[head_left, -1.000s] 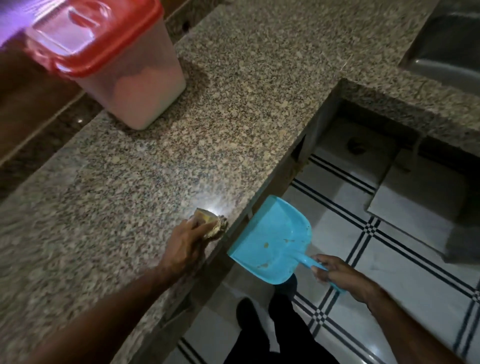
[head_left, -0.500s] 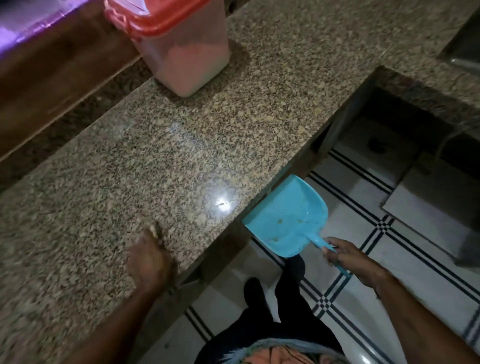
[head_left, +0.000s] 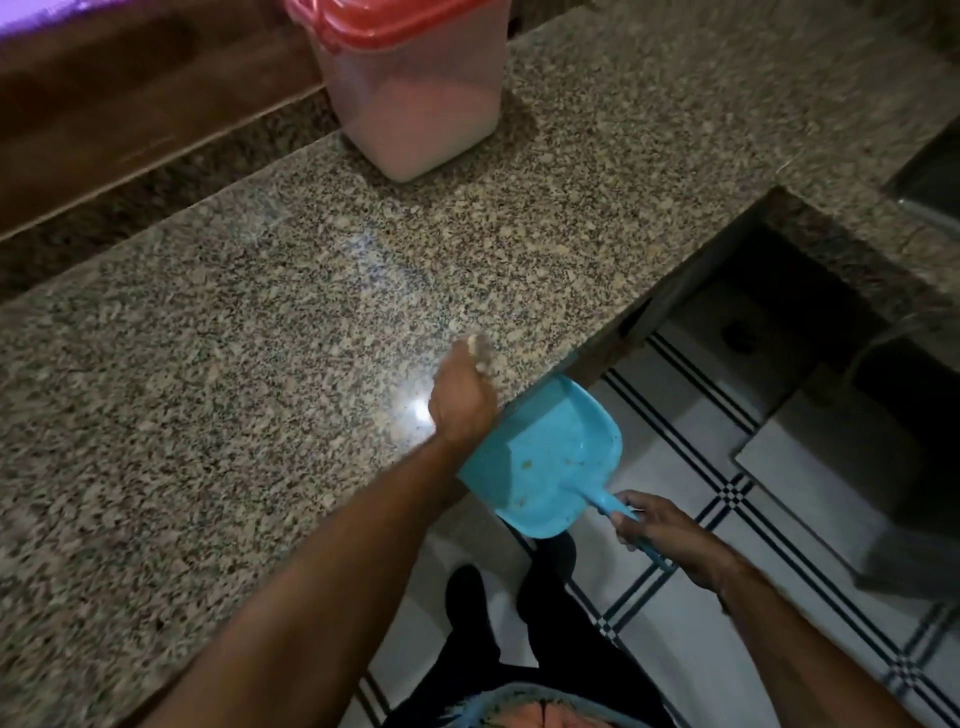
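A speckled granite counter (head_left: 270, 332) fills the left and middle of the head view. My left hand (head_left: 460, 405) lies on the counter near its front edge and grips a pale scrubbing sponge (head_left: 480, 353), which is blurred and mostly hidden under my fingers. Just below that edge my right hand (head_left: 660, 535) grips the handle of a light blue dustpan (head_left: 550, 457). The pan's mouth sits against the counter edge, beside my left hand, and a few crumbs lie inside it.
A clear plastic container with a red lid (head_left: 410, 88) stands at the back of the counter. A steel sink (head_left: 930, 182) is set in at the far right. White floor tiles with black lines (head_left: 779, 597) lie below, with my dark-trousered legs (head_left: 519, 623).
My left hand swept the sponge left along the counter and has now come back right to the edge above the dustpan. My right hand has kept the dustpan under the edge.
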